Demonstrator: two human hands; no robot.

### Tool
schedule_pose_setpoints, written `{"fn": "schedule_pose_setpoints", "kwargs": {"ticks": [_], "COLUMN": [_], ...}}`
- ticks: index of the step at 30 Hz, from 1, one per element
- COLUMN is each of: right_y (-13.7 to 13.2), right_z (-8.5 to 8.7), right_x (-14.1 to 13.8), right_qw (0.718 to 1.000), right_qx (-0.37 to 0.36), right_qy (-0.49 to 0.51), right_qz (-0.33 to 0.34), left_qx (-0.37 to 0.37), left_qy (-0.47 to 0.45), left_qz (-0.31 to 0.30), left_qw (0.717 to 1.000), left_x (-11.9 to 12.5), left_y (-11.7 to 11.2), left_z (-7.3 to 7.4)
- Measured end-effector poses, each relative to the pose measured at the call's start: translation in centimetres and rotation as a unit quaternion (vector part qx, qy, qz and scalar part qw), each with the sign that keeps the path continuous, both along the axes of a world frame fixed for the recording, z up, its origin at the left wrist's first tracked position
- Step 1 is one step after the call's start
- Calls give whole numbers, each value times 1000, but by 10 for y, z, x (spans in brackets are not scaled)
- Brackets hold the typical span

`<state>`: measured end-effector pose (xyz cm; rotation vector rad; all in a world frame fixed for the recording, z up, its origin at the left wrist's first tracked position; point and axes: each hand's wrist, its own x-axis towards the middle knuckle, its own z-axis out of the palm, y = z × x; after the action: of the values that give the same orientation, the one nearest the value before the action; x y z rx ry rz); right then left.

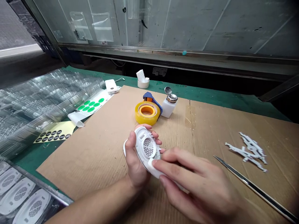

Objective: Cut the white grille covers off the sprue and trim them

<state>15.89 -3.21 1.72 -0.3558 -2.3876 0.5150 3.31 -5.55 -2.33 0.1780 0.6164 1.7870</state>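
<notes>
My left hand (135, 158) grips a white oval plastic cover (146, 146) with a round grille in its middle, thumb on its left rim and fingers curled behind it. My right hand (196, 183) comes in from the right, its fingers pinched on a small white piece (155, 169) pressed against the cover's lower edge. Both hands hover over a brown cardboard sheet (105, 146) on the bench.
A yellow tape roll (147, 112) in a blue dispenser and a white pump bottle (169, 105) stand behind the hands. White plastic scraps (251, 151) and metal tweezers (252, 186) lie right. Green sticker sheet (91, 105), black sticker sheet (54, 135), clear trays (35, 102) and more covers (21, 196) sit left.
</notes>
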Motion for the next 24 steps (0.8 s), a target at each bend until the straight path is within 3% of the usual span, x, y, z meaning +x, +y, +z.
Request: {"fn": "schedule_pose_setpoints", "kwargs": {"ticks": [6, 11, 17, 24], "right_y": [16, 34, 29, 25], "right_z": [26, 24, 23, 24], "right_x": [23, 34, 31, 33], "right_qw": [991, 966, 963, 973], "right_qx": [-30, -84, -131, -106], "right_qy": [56, 148, 146, 107], "right_qz": [-119, -196, -185, -172], "left_qx": [74, 86, 84, 96], "left_qy": [-43, -59, -75, -88], "left_qz": [-104, -152, -156, -161], "left_qw": [991, 983, 981, 978], "left_x": [-9, -14, -14, -17], "left_y": [1, 1, 1, 3], "left_z": [2, 3, 4, 2]}}
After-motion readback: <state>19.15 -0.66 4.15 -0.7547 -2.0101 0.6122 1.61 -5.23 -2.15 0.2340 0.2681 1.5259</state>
